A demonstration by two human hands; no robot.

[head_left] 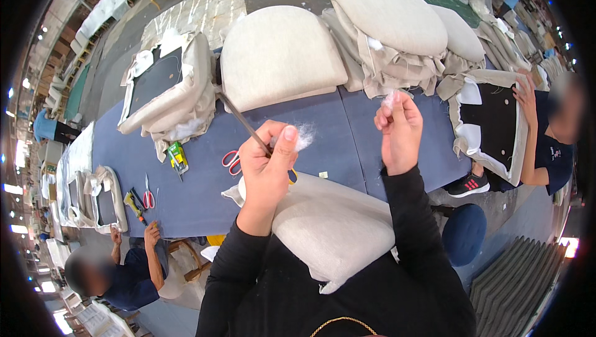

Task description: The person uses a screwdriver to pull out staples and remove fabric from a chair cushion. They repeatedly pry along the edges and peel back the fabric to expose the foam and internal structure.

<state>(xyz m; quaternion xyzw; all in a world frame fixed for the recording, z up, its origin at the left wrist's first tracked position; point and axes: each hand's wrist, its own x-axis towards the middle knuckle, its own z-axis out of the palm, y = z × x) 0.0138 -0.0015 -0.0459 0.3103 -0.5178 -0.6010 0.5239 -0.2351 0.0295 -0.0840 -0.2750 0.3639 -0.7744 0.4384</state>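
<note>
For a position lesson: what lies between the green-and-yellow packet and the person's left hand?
In the head view, red-handled scissors show between the packet and the left hand, with blue tabletop beside the packet.

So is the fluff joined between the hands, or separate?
Separate: left tuft at the left hand, right tuft pinched in the right hand; no strands visible across the gap.

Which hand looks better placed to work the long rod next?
Probably the left hand: it grips the rod, while the right hand is raised apart from it, pinching a tuft of white fibre.
</note>
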